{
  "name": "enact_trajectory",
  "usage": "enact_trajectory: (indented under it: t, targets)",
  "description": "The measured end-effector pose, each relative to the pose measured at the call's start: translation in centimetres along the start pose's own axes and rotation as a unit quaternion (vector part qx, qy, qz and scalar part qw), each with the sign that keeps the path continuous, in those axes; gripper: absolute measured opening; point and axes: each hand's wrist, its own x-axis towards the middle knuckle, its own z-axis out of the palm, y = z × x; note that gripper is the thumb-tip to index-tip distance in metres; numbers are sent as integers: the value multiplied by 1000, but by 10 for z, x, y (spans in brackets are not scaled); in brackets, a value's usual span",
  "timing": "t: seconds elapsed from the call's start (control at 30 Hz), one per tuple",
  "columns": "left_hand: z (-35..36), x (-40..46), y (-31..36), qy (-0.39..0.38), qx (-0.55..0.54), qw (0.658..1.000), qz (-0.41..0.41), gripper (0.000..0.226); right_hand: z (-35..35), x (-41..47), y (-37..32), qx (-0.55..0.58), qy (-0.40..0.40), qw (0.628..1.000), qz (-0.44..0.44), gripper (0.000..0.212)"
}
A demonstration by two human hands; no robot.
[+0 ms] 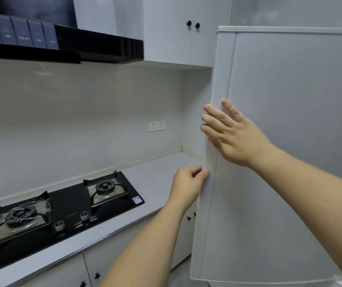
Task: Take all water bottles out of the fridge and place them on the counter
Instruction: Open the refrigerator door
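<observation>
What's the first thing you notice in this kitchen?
Two bare hands on the left edge of the big white fridge door: the right hand lies flat on it, and the left hand pinches the edge lower down. At lower left, a black gas hob sits in the counter.

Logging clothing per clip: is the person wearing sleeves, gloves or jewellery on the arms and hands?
No. Both forearms are bare as far as the frame shows. The left hand and right hand have no gloves, rings, watch or bracelet visible. Fingernails are short and unpainted.
</observation>
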Motion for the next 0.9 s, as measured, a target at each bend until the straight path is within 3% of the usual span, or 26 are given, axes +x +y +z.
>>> enact_trajectory:
  t: [0.47, 0.57, 0.67, 0.9]
  targets:
    - [39, -128, 27, 80, 31, 996, 21, 16, -97, -51, -8, 52, 80, 995, -7, 26]
    - [50, -153, 35, 113, 54, 992, 20, 25, -116, -64, -8, 68, 96, 993, -13, 25]
    - [61, -176, 40, 136, 89, 986, 18, 20, -135, -75, -6, 75, 106, 991, -17, 25]
    - [84, -226, 52, 135, 104, 985, 27, 27, -178, -106, -6, 85, 117, 989, -11, 26]
